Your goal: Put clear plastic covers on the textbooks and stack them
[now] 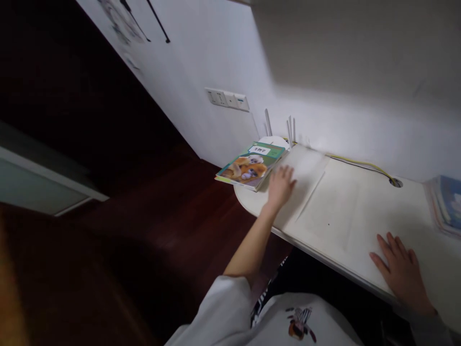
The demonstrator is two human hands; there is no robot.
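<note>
My left hand [281,187] is over the left end of the white desk [331,211], fingers spread, close beside a book [248,168]. The book has a green cover with golden-furred monkeys and lies at the desk's rounded corner, part of it reaching past the edge. Whether my fingertips touch it I cannot tell. On the right, my right hand [401,269] rests near the desk's front edge with its fingers apart and nothing in them.
Behind the book stands a white router [275,141] with upright antennas. A yellow cable [360,162] runs along the wall into a round desk hole [396,182]. Stacked books [446,204] sit at the far right. Wall sockets [227,99] are above the desk's left end.
</note>
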